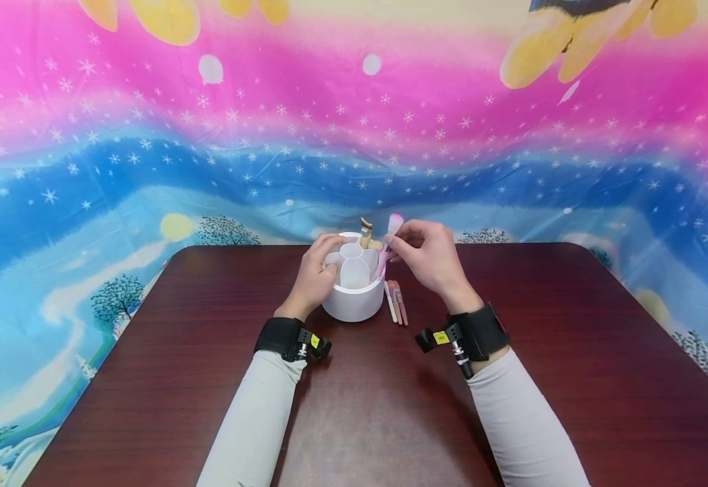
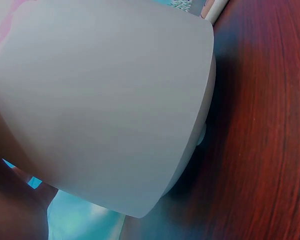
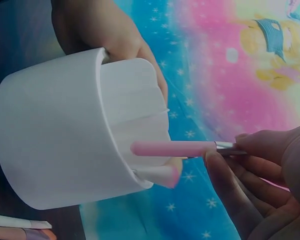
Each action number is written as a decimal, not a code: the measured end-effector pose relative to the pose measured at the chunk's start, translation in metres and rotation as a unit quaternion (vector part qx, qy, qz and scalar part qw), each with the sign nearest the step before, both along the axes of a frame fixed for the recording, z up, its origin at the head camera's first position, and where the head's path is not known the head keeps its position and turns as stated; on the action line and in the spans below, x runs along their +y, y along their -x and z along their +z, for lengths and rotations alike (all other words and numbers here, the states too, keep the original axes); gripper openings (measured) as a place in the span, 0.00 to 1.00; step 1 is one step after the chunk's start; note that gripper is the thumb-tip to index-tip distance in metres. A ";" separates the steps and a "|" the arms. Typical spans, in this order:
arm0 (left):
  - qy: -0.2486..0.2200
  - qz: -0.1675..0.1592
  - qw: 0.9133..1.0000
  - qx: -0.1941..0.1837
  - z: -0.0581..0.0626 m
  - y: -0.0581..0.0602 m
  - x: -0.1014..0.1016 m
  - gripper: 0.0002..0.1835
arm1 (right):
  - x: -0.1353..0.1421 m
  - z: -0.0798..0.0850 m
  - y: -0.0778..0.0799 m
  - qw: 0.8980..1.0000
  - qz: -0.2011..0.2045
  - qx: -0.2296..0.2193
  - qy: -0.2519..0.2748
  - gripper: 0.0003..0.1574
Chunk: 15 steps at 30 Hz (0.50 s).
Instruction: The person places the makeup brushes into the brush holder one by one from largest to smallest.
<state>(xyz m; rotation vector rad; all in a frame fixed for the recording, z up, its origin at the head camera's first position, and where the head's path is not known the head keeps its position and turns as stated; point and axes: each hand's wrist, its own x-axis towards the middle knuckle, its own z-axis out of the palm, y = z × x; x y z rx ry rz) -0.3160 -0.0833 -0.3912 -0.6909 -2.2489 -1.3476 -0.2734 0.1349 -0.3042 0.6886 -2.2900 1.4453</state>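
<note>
Fingers of my right hand pinch a pink-handled brush at the right rim of the white holder my left hand grips, other brushes already standing inside it, three slim sticks just right of it seemingly left

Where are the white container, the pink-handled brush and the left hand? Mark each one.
White container (image 1: 354,308): head view, front outer wall.
Pink-handled brush (image 3: 175,148): right wrist view, pink handle.
Left hand (image 1: 314,274): head view, back of hand.
</note>
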 end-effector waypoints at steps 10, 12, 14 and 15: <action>-0.003 0.001 1.000 0.007 -0.001 0.001 0.000 0.29 | -0.005 -0.004 -0.002 0.998 0.014 -0.030 -0.052 0.07; -0.004 0.001 1.000 0.008 -0.001 0.001 0.000 0.29 | -0.004 -0.007 0.002 0.998 0.013 -0.035 -0.058 0.06; -0.005 0.001 1.000 0.010 0.000 0.001 0.000 0.29 | -0.004 -0.008 0.003 0.997 0.010 -0.038 -0.065 0.06; -0.006 0.000 1.000 0.010 0.000 0.001 0.000 0.29 | -0.003 -0.008 0.003 0.997 0.007 -0.037 -0.068 0.06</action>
